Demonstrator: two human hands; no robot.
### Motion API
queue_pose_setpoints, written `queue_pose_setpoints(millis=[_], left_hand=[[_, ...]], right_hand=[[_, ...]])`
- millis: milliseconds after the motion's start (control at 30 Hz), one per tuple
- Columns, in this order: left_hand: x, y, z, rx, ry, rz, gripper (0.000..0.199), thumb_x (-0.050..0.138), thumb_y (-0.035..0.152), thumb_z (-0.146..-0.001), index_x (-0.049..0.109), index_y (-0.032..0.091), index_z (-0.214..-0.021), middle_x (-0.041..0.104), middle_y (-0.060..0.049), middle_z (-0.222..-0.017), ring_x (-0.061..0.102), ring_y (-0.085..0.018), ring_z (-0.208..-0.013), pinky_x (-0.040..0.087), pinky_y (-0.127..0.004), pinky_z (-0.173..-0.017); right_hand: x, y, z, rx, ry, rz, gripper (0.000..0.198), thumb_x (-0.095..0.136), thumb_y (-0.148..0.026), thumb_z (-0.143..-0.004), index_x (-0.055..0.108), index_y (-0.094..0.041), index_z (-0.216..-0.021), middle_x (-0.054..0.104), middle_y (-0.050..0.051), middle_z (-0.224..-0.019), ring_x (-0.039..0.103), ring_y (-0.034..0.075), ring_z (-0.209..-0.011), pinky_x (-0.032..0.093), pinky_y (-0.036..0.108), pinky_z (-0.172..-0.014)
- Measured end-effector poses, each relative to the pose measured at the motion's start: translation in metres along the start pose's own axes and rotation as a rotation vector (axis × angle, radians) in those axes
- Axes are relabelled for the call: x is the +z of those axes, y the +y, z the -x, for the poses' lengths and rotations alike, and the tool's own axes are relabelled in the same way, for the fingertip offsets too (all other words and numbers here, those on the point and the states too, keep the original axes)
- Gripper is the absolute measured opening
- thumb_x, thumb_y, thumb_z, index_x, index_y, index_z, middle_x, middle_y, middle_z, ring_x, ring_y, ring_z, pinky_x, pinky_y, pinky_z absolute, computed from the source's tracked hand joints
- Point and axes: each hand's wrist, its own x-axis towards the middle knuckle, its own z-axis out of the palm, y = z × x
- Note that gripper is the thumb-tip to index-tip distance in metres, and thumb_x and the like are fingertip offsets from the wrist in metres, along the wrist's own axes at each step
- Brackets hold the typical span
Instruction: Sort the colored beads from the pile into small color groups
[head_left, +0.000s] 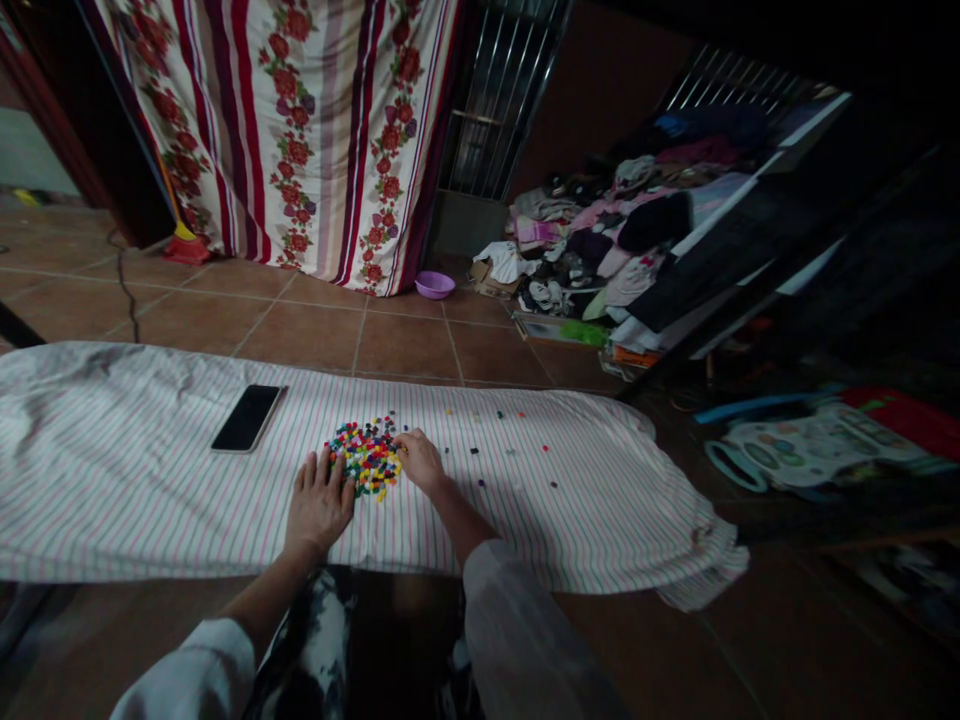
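Observation:
A heap of small, many-coloured beads or plastic pieces (367, 455) lies on a striped cloth (225, 510) spread over a low table or bench. My left hand (321, 503) rests flat at the heap's left edge, fingers stretched and tips touching the nearest pieces. At the right edge of the heap, my right hand (421, 462) has its fingers curled together among the pieces; what they pinch is hidden. To the right, several single pieces lie spaced apart, among them a black one (474, 451), a red one (545, 448) and a green one (500, 414).
A dark-screened phone (247, 418) lies left of the heap. Beyond the cloth are a tiled floor (300, 325), a purple basin (435, 285), a striped floral curtain (300, 130) and a red broom (186, 246). Piled clothes (600, 230) fill the back right.

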Motion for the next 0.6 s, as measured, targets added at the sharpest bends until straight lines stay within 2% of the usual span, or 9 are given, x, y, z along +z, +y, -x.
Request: queue_pose_setpoints(millis=[233,600], left_hand=[[-0.0032,0.0008,-0.0009,-0.003,-0.048,0.011,0.054,0.04,0.04,-0.088,0.054,0.009,-0.131,0.045,-0.02,-0.143,0.034,-0.037,-0.138,0.031,-0.051,-0.108],[-0.0009,-0.0006,0.0004,-0.001,-0.022,0.044,0.054,0.038,0.04,-0.088,0.053,0.012,-0.131,0.048,-0.016,-0.142,0.033,-0.034,-0.139,0.031,-0.052,-0.108]], right_hand=[[0.0012,0.0027,-0.001,0.004,-0.003,-0.028,0.022,0.054,-0.01,-0.082,0.067,-0.024,-0.093,0.062,0.001,-0.095,0.058,0.012,-0.086,0.043,0.021,-0.077],[0.0035,0.0049,0.0003,-0.032,0.052,-0.049,0.017,0.053,-0.014,-0.083,0.066,-0.022,-0.091,0.065,0.001,-0.092,0.059,0.012,-0.086,0.043,0.02,-0.076]])
